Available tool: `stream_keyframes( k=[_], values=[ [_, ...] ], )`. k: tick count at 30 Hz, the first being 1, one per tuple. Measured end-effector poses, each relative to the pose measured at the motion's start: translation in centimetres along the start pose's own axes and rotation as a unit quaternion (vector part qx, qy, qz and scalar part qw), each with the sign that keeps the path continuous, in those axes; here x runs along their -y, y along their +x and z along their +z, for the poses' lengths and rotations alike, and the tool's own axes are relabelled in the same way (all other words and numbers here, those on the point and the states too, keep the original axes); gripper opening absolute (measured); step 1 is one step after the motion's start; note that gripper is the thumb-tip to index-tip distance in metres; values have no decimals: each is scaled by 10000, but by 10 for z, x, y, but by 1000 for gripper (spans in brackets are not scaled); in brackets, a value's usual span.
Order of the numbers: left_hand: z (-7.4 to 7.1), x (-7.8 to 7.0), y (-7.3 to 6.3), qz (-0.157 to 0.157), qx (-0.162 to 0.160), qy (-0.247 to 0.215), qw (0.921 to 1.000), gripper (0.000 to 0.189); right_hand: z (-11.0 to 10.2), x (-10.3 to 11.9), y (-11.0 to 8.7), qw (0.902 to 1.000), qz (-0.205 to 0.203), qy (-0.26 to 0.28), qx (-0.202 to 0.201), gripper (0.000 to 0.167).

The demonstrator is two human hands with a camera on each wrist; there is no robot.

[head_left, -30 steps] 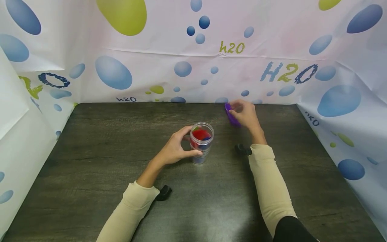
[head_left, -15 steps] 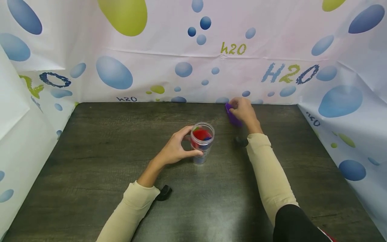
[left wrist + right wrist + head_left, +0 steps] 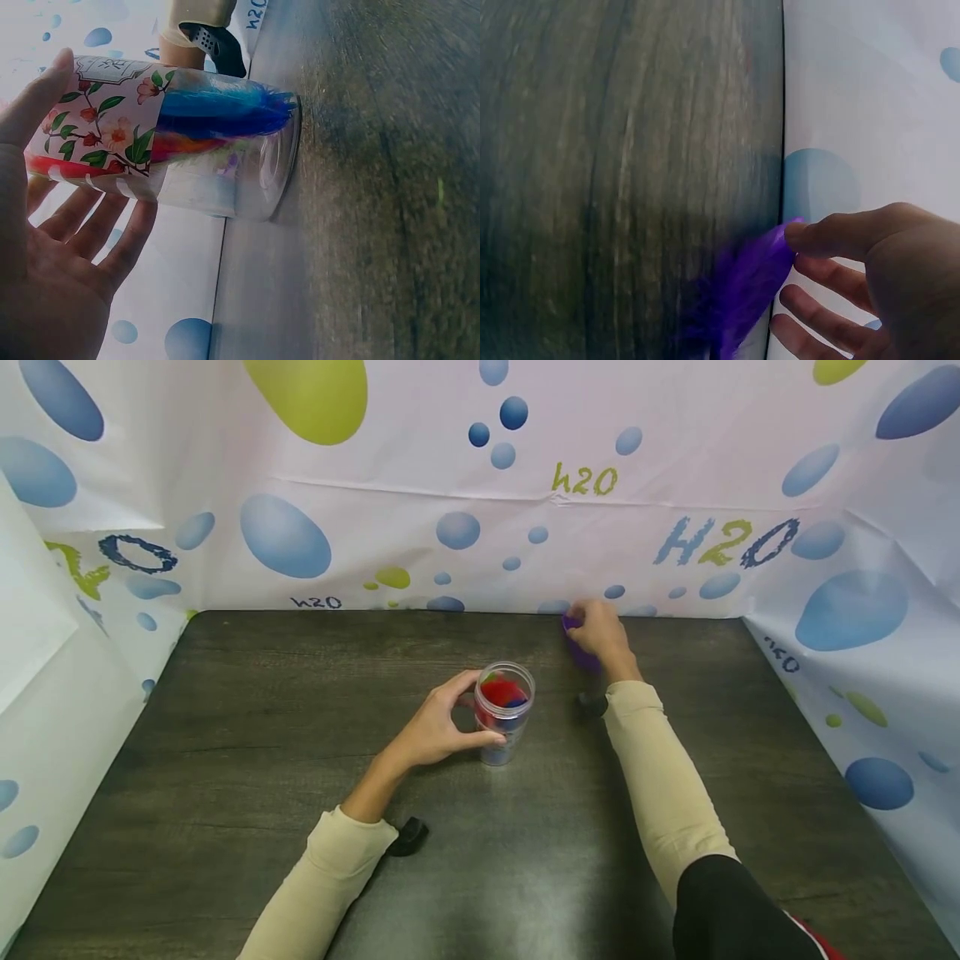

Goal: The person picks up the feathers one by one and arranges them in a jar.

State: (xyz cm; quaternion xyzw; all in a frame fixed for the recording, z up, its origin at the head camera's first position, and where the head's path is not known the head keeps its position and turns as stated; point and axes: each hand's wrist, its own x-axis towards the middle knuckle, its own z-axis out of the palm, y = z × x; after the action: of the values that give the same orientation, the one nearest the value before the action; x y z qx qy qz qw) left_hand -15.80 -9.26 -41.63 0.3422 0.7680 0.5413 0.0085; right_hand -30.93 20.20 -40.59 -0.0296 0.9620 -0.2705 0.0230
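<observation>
A clear jar (image 3: pixel 491 752) with a floral label (image 3: pixel 112 124) stands upright near the middle of the table. Red and blue feathers (image 3: pixel 217 112) fill part of it, and a bit of green shows at its top. My left hand (image 3: pixel 435 727) holds the jar from the left, thumb on the near side and fingers on the far side. At the table's back edge my right hand (image 3: pixel 606 633) pinches one end of a purple feather (image 3: pixel 750 281) between thumb and index finger. The feather's other end trails down over the table; the hand partly covers it in the head view.
The dark wood-grain table (image 3: pixel 247 760) ends at a white backdrop (image 3: pixel 390 527) printed with blue and green drops. A side sheet (image 3: pixel 847 693) borders the right edge. Black wrist straps (image 3: pixel 408 837) show at both sleeves.
My right hand has shifted slightly up and left at the feather, its forearm reaching farther back. The left hand and jar stay in place, while the head view drifts a little.
</observation>
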Motion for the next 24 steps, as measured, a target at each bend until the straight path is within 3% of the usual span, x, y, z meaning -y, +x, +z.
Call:
stream_keyframes(
  k=[6,11,24],
  values=[
    [0,1,0,21,3,-51,10000,101,1,-3,1,10000,38,-84,16,34],
    [0,0,0,-6,11,-30,10000,79,2,-3,2,9999,103,-127,56,35],
    [-2,0,-1,-7,26,-51,10000,81,4,-4,6,9999,36,42,-88,41]
  ],
)
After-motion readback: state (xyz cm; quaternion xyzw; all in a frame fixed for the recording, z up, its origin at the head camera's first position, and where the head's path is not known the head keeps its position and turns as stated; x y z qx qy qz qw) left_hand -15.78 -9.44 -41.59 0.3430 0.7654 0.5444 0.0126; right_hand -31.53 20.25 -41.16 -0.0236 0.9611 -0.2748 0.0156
